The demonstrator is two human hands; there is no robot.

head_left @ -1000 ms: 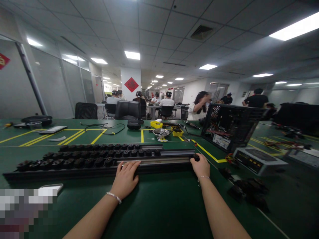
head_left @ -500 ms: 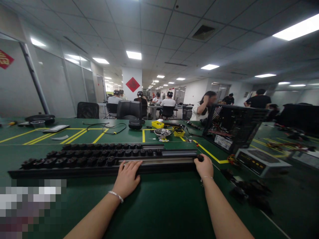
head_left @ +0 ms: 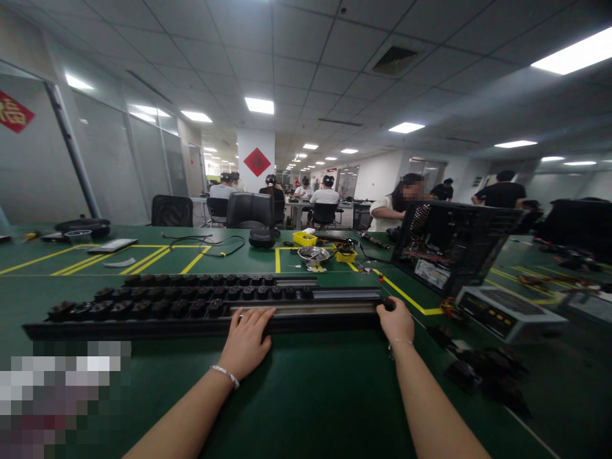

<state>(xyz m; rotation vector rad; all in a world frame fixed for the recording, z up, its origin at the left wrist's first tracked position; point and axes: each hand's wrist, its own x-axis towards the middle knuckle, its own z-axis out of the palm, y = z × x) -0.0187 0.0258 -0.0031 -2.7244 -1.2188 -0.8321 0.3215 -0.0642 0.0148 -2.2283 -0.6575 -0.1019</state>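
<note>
A long black tray (head_left: 143, 329) with rails lies across the green table in front of me. Rows of several small black round parts (head_left: 157, 307) fill its left and middle. My left hand (head_left: 246, 341) rests flat on the tray's front rail, fingers spread over a bare metal strip (head_left: 325, 307). My right hand (head_left: 395, 322) is closed around a small black part (head_left: 388, 305) at the tray's right end.
An open black computer case (head_left: 449, 245) stands to the right, with a grey power supply (head_left: 507, 312) and loose black parts (head_left: 488, 373) beside it. Yellow bins (head_left: 305, 238) and a metal bowl (head_left: 312, 255) sit behind the tray. Several people sit or stand at far tables.
The view has drifted slightly, so tray and hands appear a little further right. Both hands keep their places on the tray.
</note>
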